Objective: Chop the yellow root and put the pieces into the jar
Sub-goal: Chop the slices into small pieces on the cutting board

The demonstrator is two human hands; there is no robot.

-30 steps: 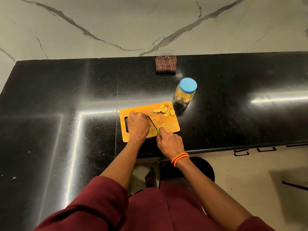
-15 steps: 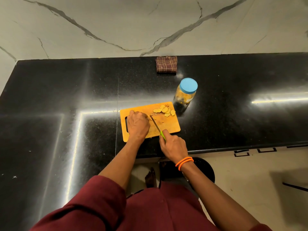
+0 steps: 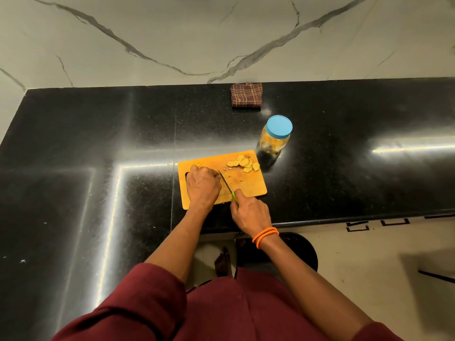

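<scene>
Checked cloth (image 3: 246, 98) — black counter's (image 3: 98, 134) back edge

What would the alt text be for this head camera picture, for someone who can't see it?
A person's right hand slices with a green-handled knife beside the left hand on an orange cutting board. Yellow root slices sit at its far corner, near a blue-lidded jar on a black counter.

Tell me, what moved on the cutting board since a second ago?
The right hand drew the knife back toward the person, slicing; its grip on the green handle is unchanged. The left hand stayed pressed over the yellow root. The cut slices, cutting board and lidded jar did not move.
</scene>
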